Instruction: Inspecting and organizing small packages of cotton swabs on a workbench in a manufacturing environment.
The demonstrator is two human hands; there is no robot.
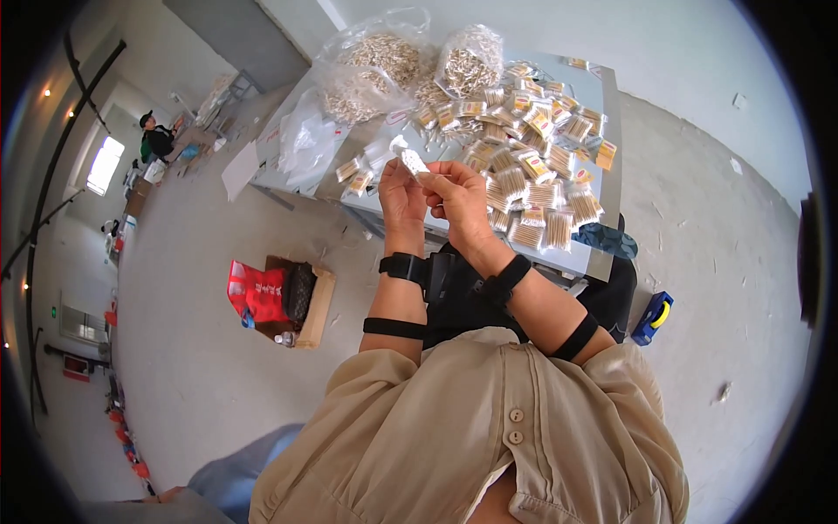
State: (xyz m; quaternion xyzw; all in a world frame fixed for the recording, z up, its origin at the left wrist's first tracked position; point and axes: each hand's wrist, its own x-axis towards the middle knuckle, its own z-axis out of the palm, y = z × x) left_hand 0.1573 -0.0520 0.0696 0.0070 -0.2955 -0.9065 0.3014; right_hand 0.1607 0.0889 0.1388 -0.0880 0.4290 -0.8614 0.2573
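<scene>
Above the table's near edge, both my hands are closed on a small clear packet of cotton swabs (413, 162), its white tips facing up. My left hand (402, 194) grips it from the left, and my right hand (457, 197) pinches its right side between thumb and fingers. Crumpled clear plastic shows at the packet's far end. Right of my hands lies a large heap of filled swab packets (528, 166), many with yellow and white labels. A few more packets (356, 177) lie to the left of my left hand.
Large clear bags of loose swabs (471, 63) stand at the table's back, with empty plastic bags (305, 140) at its left. On the floor are a cardboard box (316, 307) with a red bag (258, 293) and a blue tape dispenser (651, 318). Another person (159, 138) sits far left.
</scene>
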